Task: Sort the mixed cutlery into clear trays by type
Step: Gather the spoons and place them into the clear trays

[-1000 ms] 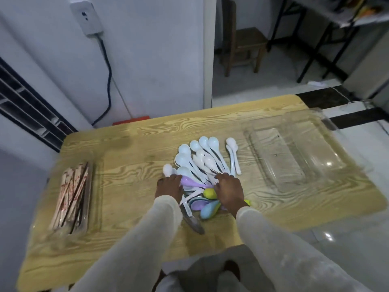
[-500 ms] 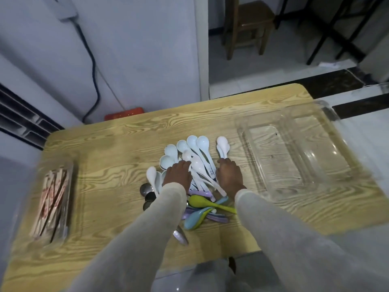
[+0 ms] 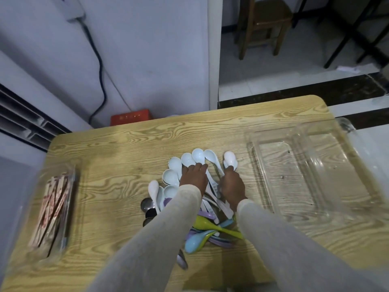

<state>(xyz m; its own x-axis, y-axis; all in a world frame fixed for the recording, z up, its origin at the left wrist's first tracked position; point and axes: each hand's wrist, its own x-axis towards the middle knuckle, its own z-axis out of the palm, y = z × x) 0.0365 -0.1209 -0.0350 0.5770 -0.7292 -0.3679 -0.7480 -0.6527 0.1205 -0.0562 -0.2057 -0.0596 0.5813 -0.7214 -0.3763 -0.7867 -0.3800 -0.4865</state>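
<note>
We're resting our left hand flat, fingers straight across the glossy white soup spoons. Our right hand is touching the handle of the outer spoon at their 3 o'clock edge, and we can't tell if it's actually pinching. Guessing we're bunching the whites, so next we're needing a proper scoop of that slippery fan over to the clear plastic tray at 3 o'clock, away from the pastel spoons at 6.

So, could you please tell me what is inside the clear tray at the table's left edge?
The clear tray holds a stack of paper-wrapped chopsticks lying lengthwise. Anything beneath the stack is covered, and the blur hides finer detail.
</note>
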